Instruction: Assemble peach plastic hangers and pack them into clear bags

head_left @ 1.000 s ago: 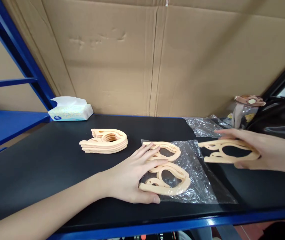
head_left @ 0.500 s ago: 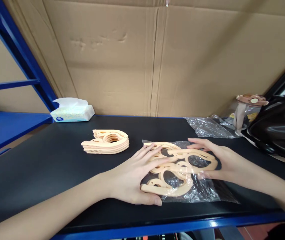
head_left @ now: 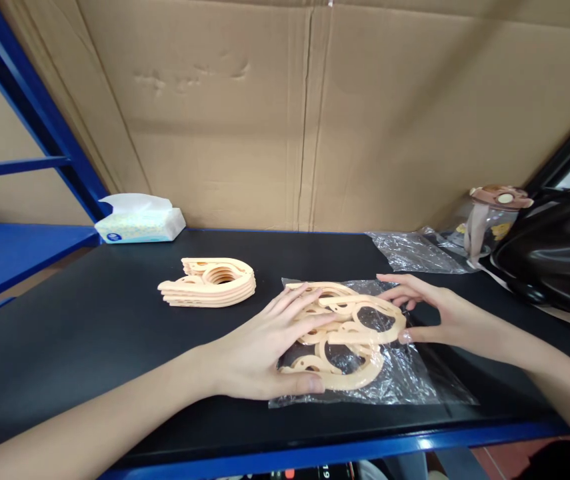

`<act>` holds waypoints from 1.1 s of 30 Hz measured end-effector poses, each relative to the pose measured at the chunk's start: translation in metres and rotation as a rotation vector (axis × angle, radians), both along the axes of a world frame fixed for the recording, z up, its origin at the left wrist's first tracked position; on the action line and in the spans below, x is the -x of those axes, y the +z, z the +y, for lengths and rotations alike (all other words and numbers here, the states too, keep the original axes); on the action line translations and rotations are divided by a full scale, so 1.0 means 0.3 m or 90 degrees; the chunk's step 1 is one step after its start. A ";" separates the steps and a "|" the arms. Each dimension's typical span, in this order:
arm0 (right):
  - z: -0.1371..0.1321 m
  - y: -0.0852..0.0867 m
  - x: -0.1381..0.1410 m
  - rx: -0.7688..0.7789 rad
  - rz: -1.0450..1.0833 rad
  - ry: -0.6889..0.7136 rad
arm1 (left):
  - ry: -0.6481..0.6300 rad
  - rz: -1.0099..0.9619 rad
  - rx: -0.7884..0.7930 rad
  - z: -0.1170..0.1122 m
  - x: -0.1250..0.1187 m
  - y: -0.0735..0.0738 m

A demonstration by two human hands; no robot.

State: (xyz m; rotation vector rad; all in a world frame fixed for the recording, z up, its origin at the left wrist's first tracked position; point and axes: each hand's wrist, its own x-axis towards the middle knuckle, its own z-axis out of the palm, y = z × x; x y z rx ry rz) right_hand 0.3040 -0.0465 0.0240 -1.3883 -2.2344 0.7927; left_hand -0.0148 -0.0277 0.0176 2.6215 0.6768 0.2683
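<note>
Several flat peach plastic hangers point(head_left: 349, 337) lie overlapping on a clear plastic bag point(head_left: 405, 380) on the black shelf top point(head_left: 89, 333). My left hand point(head_left: 259, 353) lies flat on their left side, fingers stretched out, thumb along the near edge. My right hand point(head_left: 427, 310) touches the right end of the topmost hanger with its fingertips, fingers extended. A neat stack of the same peach hangers point(head_left: 209, 283) sits to the left, apart from both hands.
A tissue pack point(head_left: 139, 220) rests at the back left by the blue rack post point(head_left: 39, 113). Crumpled clear bags point(head_left: 415, 250), a small bottle with a brown lid point(head_left: 489, 220) and a black bag point(head_left: 559, 247) stand at the right. A cardboard wall point(head_left: 315, 113) closes the back.
My right hand carried one hanger from the right side leftward and laid it on the hangers under my left hand. My left hand stayed in place.
</note>
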 end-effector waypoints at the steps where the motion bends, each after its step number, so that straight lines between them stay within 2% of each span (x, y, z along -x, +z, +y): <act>1: 0.000 -0.002 0.012 -0.001 0.009 -0.004 | 0.002 -0.003 -0.001 -0.002 -0.001 0.001; 7: -0.008 -0.047 0.089 -0.055 0.052 -0.007 | 0.008 0.005 0.004 -0.005 0.000 0.004; 11: -0.009 -0.067 0.088 -0.115 0.083 -0.005 | -0.001 0.003 -0.009 -0.005 -0.002 0.012; 17: 0.002 -0.057 0.068 -0.064 0.123 -0.007 | -0.013 0.008 0.004 0.000 -0.003 0.011; 26: 0.035 -0.071 0.119 -0.026 0.166 -0.015 | -0.022 -0.022 -0.055 0.010 -0.001 -0.012; 33: 0.028 -0.055 0.131 -0.058 0.091 -0.025 | -0.013 0.011 -0.081 0.013 0.004 -0.004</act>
